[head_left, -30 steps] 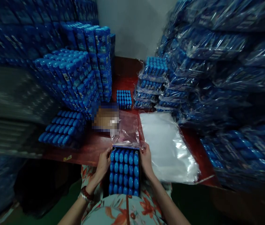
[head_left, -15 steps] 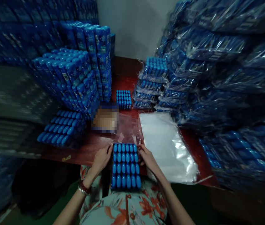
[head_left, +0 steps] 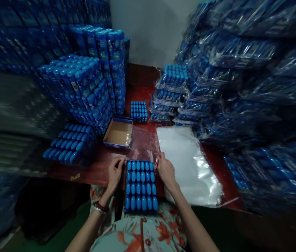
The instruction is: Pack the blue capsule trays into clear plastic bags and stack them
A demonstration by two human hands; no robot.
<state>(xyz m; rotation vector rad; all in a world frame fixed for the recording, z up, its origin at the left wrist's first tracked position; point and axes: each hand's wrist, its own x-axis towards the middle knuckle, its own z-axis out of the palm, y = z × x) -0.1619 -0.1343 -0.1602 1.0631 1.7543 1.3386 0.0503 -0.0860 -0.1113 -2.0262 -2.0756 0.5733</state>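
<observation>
The lower-centre blue rectangular plastic pack (head_left: 141,187) seems heavy; grip its sides. Left hand (head_left: 114,173), right hand (head_left: 166,170): fingers nearly closed, hold unclear.

My table (head_left: 95,171) is reddish-brown, with a shiny top. Close in front of me, a tray of blue bottles (head_left: 140,185) sits at its near edge; how much of it rests on the table and how much on my lap, I can't tell. Beyond it lies some clear plastic (head_left: 144,138), spread flat, with an open cardboard box (head_left: 118,133) just to its left. A pile of clear bags (head_left: 187,164) covers the right side. Farther back stand a small block of bottles (head_left: 138,112) and, beside it, a stack of wrapped packs (head_left: 167,92). A yellow scrap (head_left: 75,177) lies by the near left edge.
</observation>
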